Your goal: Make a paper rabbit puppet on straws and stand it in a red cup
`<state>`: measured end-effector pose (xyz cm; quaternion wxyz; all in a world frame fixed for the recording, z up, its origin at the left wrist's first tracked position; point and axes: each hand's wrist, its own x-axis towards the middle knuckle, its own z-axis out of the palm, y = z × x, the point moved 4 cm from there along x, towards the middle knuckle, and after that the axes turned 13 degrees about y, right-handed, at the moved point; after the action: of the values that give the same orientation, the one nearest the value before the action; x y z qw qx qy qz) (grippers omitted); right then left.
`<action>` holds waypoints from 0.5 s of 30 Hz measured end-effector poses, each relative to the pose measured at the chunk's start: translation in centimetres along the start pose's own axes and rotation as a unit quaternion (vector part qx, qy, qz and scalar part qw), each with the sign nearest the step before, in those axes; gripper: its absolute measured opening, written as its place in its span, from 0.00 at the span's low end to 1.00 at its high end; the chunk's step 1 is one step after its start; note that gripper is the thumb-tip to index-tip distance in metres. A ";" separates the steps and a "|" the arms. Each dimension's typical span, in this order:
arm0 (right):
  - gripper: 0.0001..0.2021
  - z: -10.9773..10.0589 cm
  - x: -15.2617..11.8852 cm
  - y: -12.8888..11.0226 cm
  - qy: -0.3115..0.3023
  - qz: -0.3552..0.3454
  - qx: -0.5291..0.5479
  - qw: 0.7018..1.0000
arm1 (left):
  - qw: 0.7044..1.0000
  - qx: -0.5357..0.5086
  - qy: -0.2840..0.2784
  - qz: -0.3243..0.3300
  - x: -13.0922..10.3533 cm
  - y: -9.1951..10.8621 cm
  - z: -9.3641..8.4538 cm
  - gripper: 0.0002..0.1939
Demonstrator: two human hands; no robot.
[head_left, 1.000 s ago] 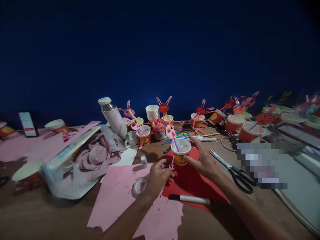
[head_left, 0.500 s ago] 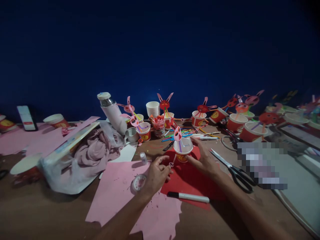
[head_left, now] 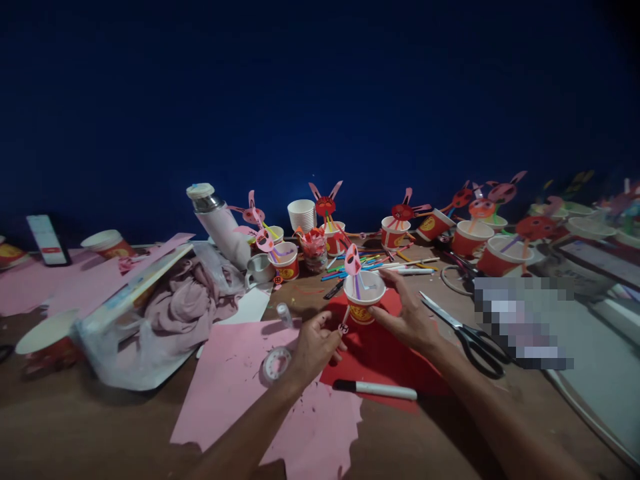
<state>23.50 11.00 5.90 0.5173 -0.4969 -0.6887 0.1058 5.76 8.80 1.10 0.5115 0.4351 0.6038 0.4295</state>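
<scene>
A red and white paper cup (head_left: 361,312) stands on red paper, with a pink paper rabbit head (head_left: 353,260) rising from it on coloured strips. My right hand (head_left: 407,319) curves around the cup's right side, thumb at the front and fingers at the far rim. Between the fingertips of my left hand (head_left: 320,343) is a small round paper piece (head_left: 343,328) with dark marks, at the end of a thin strip running down from the cup. Below both hands lies a black-capped white marker (head_left: 380,390).
Pink paper (head_left: 225,393) lies under a roll of tape (head_left: 277,364). Black-handled scissors (head_left: 467,337) are at right. Behind stand a stack of cups (head_left: 302,217), several rabbit cups, coloured pens (head_left: 360,263) and a tilted thermos (head_left: 220,227). A plastic bag (head_left: 125,357) sits left.
My right hand has closed in slightly on the cup, its thumb now against the front. The left hand keeps its pinch. The whole view has shifted a little.
</scene>
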 end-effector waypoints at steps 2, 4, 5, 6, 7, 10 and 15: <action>0.28 0.2 -0.2 0.1 -0.006 -0.002 -0.005 1.000 | 1.000 0.001 0.005 0.003 0.0 0.2 0.1 0.23; 0.28 0.3 -0.3 0.3 -0.007 0.001 -0.006 1.000 | 1.000 0.002 0.013 0.006 0.0 0.3 0.2 0.22; 0.28 0.4 -0.4 0.3 -0.007 0.002 -0.006 1.000 | 1.000 0.003 0.016 0.006 0.0 0.3 0.2 0.22; 0.28 0.4 -0.4 0.3 -0.008 0.004 -0.006 1.000 | 1.000 0.004 0.019 0.005 0.0 0.3 0.2 0.22; 0.28 0.4 -0.4 0.4 -0.010 0.006 -0.008 1.000 | 1.000 0.004 0.022 0.005 0.0 0.3 0.2 0.22; 0.28 0.4 -0.5 0.5 -0.017 0.010 -0.013 1.000 | 1.000 0.004 0.027 0.005 0.1 0.2 0.3 0.23; 0.27 0.4 -0.7 0.7 -0.025 0.012 -0.013 1.000 | 1.000 -0.005 0.029 0.007 0.0 0.2 0.4 0.23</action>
<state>23.49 10.94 4.86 0.4920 -0.5089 -0.6970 0.1152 6.19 8.89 1.20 0.4928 0.4239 0.6134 0.4484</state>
